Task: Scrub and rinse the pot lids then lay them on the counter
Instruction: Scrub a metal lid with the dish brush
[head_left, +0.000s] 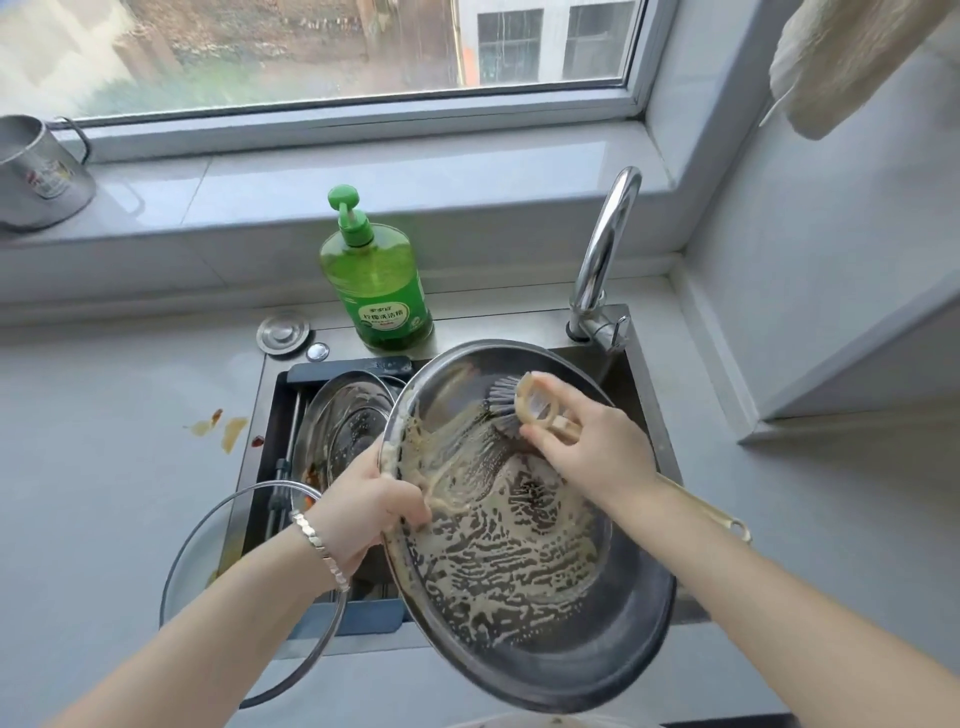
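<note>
**Over the sink, a soapy steel lid under the brush**

Above the sink (647, 410), the large steel lid (519, 571) is tilted, hollow side up, with its far edge raised toward the faucet (602, 249). Streaks and blobs of tan foam cover most of its inner face. The left hand (374, 499), with a bracelet (319, 545) on its wrist, grips the lid's left rim, thumb inside and fingers curled beneath. The right hand (587, 447) is closed round the beige handle of a brush (511, 410) just behind its head. The grey bristles press on the upper part of the lid's inner face, and the long handle runs back under the forearm.

A second steel lid (348, 415) lies in the left part of the sink on a dark drain rack (343, 371), partly hidden by the held lid. A glass lid (218, 545) sits under the left forearm, overlapping the sink's left edge and the counter (104, 467).

A green soap bottle (376, 291) stands on the ledge behind the sink, with a round metal plug (283, 332) to its left. Orange-brown stains (223, 428) mark the counter left of the sink. A metal mug (36, 171) stands on the window sill.
</note>
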